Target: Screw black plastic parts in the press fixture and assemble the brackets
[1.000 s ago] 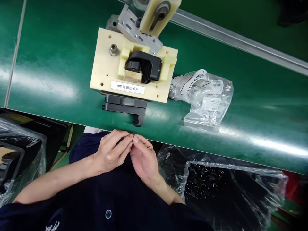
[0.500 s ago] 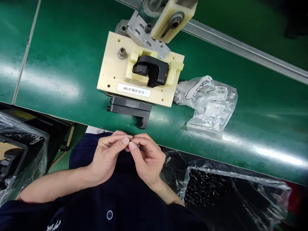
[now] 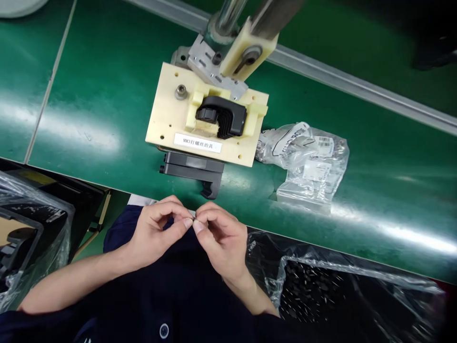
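My left hand [image 3: 159, 233] and my right hand [image 3: 223, 238] meet at their fingertips in front of the green bench's near edge. Both are closed in a pinch on something tiny, mostly hidden between the fingers. Beyond them a black bracket with a hooked end [image 3: 193, 166] lies on the bench. Behind it stands a cream fixture plate [image 3: 162, 109] with a white label. A black curved part [image 3: 232, 114] sits in the fixture's raised holder.
Right of the fixture lies a clear plastic bag [image 3: 314, 162] with labels. A plastic-lined box of small black parts [image 3: 310, 290] is at the lower right, another lined box [image 3: 21, 238] at the lower left. A metal post [image 3: 230, 16] rises behind the fixture.
The view has shifted, so the bench and fixture appear slightly lower. My fingertips stay together, with the fingers of my left hand a little more arched.
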Motion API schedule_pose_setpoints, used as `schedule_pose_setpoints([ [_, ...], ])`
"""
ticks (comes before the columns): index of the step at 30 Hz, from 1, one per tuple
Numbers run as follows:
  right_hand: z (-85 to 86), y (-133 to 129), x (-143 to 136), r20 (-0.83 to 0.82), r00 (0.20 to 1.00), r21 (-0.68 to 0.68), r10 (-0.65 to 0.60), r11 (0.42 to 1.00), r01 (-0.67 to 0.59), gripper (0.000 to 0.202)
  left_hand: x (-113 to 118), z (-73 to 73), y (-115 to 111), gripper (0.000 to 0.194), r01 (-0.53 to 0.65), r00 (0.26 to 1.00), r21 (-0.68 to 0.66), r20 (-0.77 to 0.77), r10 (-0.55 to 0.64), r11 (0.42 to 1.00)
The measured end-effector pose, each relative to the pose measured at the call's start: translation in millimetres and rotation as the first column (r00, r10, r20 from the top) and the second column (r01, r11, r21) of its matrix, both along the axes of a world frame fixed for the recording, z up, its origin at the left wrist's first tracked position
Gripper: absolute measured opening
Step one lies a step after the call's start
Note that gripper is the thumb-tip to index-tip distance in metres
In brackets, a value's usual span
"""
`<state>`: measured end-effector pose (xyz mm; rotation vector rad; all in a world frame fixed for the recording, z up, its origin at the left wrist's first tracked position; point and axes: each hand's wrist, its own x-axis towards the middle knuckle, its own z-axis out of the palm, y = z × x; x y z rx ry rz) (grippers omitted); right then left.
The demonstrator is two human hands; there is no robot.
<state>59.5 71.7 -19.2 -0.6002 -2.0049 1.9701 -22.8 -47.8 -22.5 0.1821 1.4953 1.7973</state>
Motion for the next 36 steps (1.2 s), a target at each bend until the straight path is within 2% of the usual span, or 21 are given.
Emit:
schedule_pose_setpoints([
  [4,12.2,7,-9,-0.081,0.997,0.128,0.021,0.992,-0.011,0.019,-15,10.5,7,0.009,0.053,0.977,0.015,-0.206,-0.049,0.998],
  [7,19.2,11,-19,-0.158,0.987,0.217,-0.01,0.975,0.044,0.023,-26,21.9,16,0.01,0.058,0.93,0.0,-0.364,-0.054,0.998],
  [9,22.2,17,-30,-0.214,0.976,0.315,-0.041,0.943,0.109,0.022,-34,28.6,24,0.007,0.04,0.875,-0.014,-0.482,-0.042,0.999],
  [11,22.5,27,-44,-0.285,0.957,0.417,-0.054,0.892,0.175,0.019,-46,32.1,33,0.006,0.014,0.797,-0.02,-0.603,-0.024,1.0],
  [13,19.1,43,-62,-0.364,0.93,0.523,-0.058,0.814,0.255,0.016,-63,30.6,44,0.007,-0.031,0.685,-0.011,-0.729,0.013,0.999],
  [16,7.9,68,-93,-0.419,0.903,0.655,-0.091,0.658,0.371,0.015,-98,20.5,63,0.005,-0.124,0.504,0.04,-0.858,0.098,0.992],
  [18,-0.6,81,-111,-0.401,0.908,0.693,-0.124,0.607,0.389,0.015,-121,12.5,75,0.005,-0.141,0.45,0.049,-0.886,0.108,0.989],
  [22,-10.8,88,-130,-0.319,0.935,0.697,-0.156,0.63,0.343,0.016,-148,6.1,97,0.019,-0.066,0.466,-0.018,-0.885,0.015,0.998],
  [26,-11.2,79,-136,-0.246,0.944,0.672,-0.218,0.664,0.328,0.025,-151,11.1,109,0.024,0.045,0.556,0.01,-0.831,-0.017,0.999],
  [30,-9.3,69,-142,-0.252,0.914,0.65,-0.318,0.644,0.403,0.02,-153,12.9,112,0.02,0.093,0.629,0.047,-0.777,-0.022,0.995],
  [33,-8.3,65,-145,-0.252,0.891,0.627,-0.377,0.638,0.448,0.011,-159,10.4,113,0.021,0.159,0.625,0.113,-0.781,-0.011,0.981],
  [36,-9.1,64,-147,-0.194,0.895,0.597,-0.401,0.676,0.433,0.011,-163,9.1,113,0.028,0.208,0.595,0.167,-0.804,0.011,0.964],
])
